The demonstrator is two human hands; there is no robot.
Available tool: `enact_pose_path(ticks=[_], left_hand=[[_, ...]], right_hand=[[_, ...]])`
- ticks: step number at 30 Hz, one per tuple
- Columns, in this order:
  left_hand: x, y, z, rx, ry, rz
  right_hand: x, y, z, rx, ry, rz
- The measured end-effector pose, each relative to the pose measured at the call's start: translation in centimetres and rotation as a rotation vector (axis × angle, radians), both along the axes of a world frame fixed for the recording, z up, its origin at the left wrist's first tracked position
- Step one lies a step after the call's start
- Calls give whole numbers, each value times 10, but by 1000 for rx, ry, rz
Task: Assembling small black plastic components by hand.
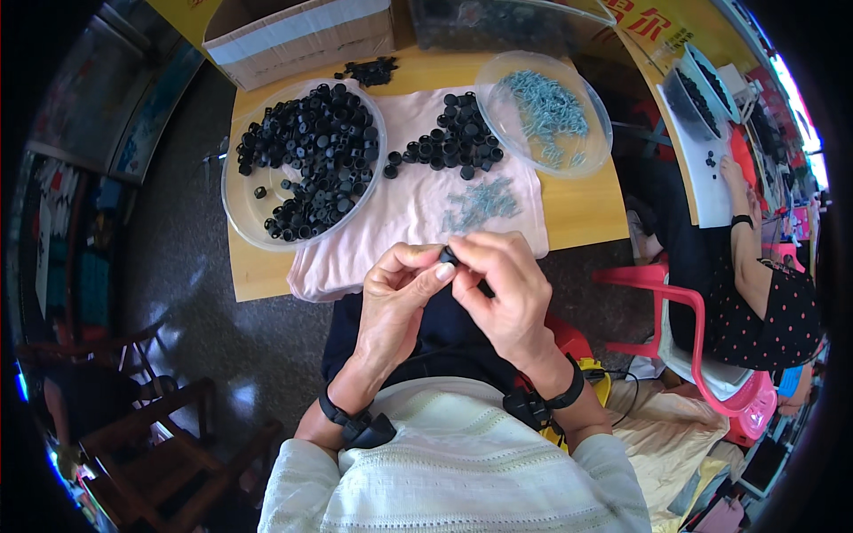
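Note:
Both hands meet over my lap, just off the near edge of the cloth. A small black round plastic part [448, 255] is pinched between the fingertips of my left hand [395, 298] and my right hand [508, 289]; most of it is covered by the fingers. Beyond them, a pile of small silvery screws [484, 204] lies on the pale pink cloth [382, 235]. Behind that pile sits a heap of black plastic caps [458, 133]. A round clear tray [251, 209] full of similar black parts stands left. To the right, another clear tray [591, 153] holds more screws.
A cardboard box [302, 44] and a clear bin [498, 28] line the back of the wooden table [582, 213]. Loose black pieces [369, 71] lie by the box. Another person [764, 302] sits on a pink chair [697, 324] at a right-hand table. A wooden chair [164, 453] stands lower left.

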State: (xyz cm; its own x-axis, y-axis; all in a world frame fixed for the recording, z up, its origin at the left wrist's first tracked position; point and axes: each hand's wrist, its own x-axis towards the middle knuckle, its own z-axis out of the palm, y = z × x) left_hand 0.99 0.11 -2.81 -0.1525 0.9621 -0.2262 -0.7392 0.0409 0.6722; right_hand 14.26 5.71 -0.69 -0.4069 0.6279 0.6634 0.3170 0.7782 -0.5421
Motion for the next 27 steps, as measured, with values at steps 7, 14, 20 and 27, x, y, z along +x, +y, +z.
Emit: enact_pose_path(ticks=[7, 14, 20, 27], left_hand=[[-13, 7, 4, -3, 66, -18], [-42, 7, 16, 29, 223, 27], [-109, 6, 30, -46, 1493, 314], [-162, 26, 15, -224, 1763, 352]], right_hand=[[-10, 8, 1, -359, 156, 93], [-20, 57, 20, -309, -25, 151], [-40, 176, 74, -221, 133, -243], [-31, 277, 66, -47, -22, -423]])
